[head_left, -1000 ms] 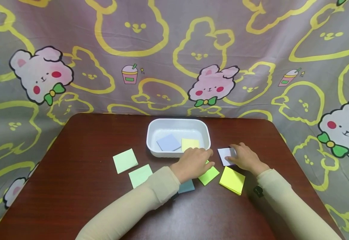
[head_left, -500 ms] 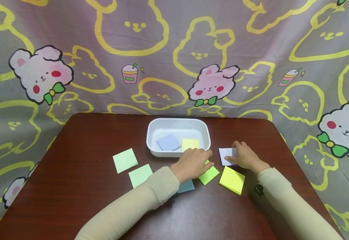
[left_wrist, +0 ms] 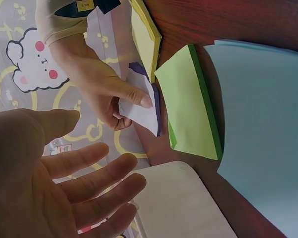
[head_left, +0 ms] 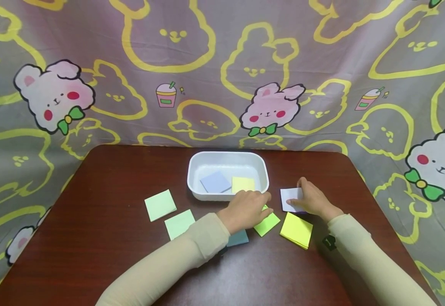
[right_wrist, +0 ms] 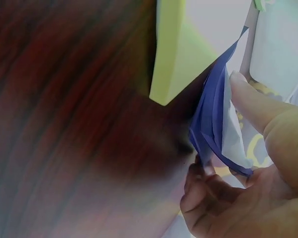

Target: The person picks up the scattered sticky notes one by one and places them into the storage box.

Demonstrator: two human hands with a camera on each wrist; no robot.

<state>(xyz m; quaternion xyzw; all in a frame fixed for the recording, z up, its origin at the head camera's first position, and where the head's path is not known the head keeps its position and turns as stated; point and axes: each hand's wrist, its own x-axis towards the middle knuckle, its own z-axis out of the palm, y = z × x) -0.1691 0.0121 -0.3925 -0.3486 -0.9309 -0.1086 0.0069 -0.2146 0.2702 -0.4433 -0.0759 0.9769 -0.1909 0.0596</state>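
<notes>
My right hand (head_left: pixel 315 203) pinches a pad of sticky notes (head_left: pixel 290 199), pale lavender on top with dark purple edges. In the right wrist view the thumb lies on the pale top of the pad (right_wrist: pixel 233 131) and the curled fingers are beneath, with the purple sheets fanned and tilted. My left hand (head_left: pixel 245 209) hovers in front of the white tray, near a bright green pad (head_left: pixel 266 224). Its fingers (left_wrist: pixel 102 181) are spread and relaxed in the left wrist view, holding nothing. A bright yellow pad (head_left: pixel 296 230) lies just in front of the purple one.
The white tray (head_left: pixel 211 197) at the back holds a lavender pad (head_left: pixel 215 182) and a pale yellow pad (head_left: pixel 243 184). Two mint pads, one nearer (head_left: pixel 179 223) and one farther (head_left: pixel 160 205), lie to the left. A blue-grey pad (head_left: pixel 238 238) is partly under my left arm.
The purple-edged pad has slid slightly to the right in my right hand, whose fingers have drawn in under its far edge. My left hand has stayed nearly still.
</notes>
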